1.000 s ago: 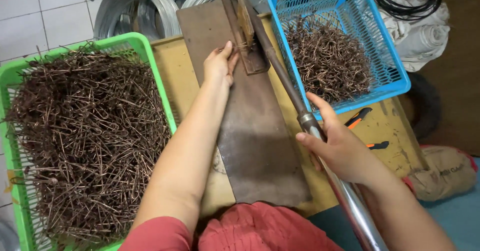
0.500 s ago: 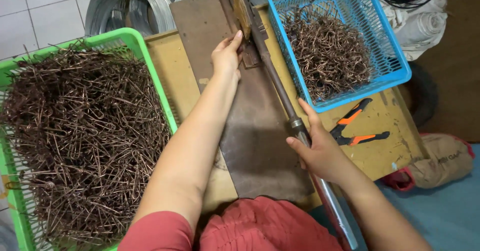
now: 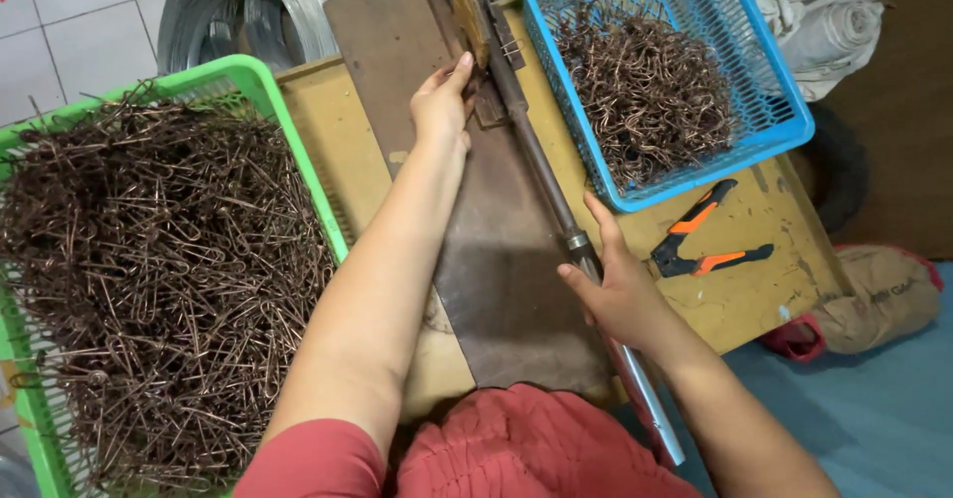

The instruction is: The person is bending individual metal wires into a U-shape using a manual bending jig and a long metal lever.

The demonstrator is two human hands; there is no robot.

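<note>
Head view: the right hand [image 3: 620,294] is clenched around the long grey metal lever bar [image 3: 556,205], which lies low across the dark steel plate [image 3: 506,289] on the yellowish wooden bench [image 3: 740,294]. The left hand [image 3: 442,106] rests open, fingertips at the bar's hinged end. A green plastic basket [image 3: 298,141] of bent copper-coloured wire pieces [image 3: 149,280] stands left; a blue basket [image 3: 784,111] holds more. Orange-handled pliers [image 3: 705,240] lie just beside the right hand.

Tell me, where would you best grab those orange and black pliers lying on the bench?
A judgement: take the pliers by the two orange-and-black handles, coming from above on the side towards the bench's near right corner. The handles splay apart there with bare wood around them, while the dark jaw end points back towards the right hand and the long lever.
</note>
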